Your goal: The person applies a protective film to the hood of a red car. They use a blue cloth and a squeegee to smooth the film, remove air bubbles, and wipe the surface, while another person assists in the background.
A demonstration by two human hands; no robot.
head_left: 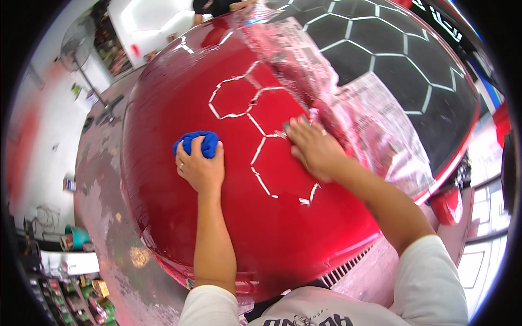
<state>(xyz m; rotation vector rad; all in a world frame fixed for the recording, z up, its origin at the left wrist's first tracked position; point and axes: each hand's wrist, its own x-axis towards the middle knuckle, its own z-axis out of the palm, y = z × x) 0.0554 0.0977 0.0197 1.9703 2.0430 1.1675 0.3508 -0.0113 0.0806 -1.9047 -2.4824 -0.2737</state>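
Note:
A glossy red car body panel [163,119] spreads under both my hands, with jagged white hexagon lines showing across its middle. My left hand [202,169] is closed around a bunched blue cloth [199,142] on the left part of the panel. Further right, my right hand [316,149] lies on the red surface, its fingers pressed over a small grey-green pad [287,126]. Most of that pad is hidden beneath the fingers. Just beyond them runs the edge of the masking newspaper [375,108], stained with red overspray.
Past the paper lies a dark glossy surface [391,76] with bright hexagon reflections. Part of another person [213,6] shows at the far edge. A standing fan [76,51] is at the far left; a teal bucket [76,237] and a crowded shelf [70,299] are at the lower left.

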